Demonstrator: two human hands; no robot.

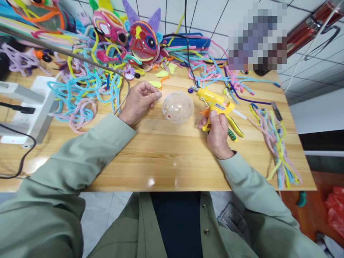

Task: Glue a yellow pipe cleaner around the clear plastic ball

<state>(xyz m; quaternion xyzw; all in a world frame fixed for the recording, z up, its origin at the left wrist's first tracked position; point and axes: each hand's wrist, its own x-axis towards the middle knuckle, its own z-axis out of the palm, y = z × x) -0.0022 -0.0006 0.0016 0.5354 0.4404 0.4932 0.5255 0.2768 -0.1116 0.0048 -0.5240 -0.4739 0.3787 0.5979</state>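
My right hand (218, 134) grips a yellow hot glue gun (215, 100) by its handle, the nozzle pointing left and away from me. A glue stick sticks out of its rear. Left of the gun, a clear rounded plastic shell (177, 107) with whitish residue rests on the table. My left hand (141, 102) is on the shell's left side, apart from it, thumb and forefinger pressed together. Whether anything is pinched there I cannot make out. Just beyond those fingers lies a yellow-green fuzzy piece (155, 84) near an orange strip. A small dark-blue coil (190, 90) sits by the nozzle.
Pliers (235, 126) lie partly behind my right hand. Colourful masks (143, 43) and tangled pipe cleaners (88, 84) fill the back and left. A white power strip (29, 114) stands at left, and a pipe-cleaner bundle (278, 147) lies right. A black cord (186, 46) hangs toward the gun.
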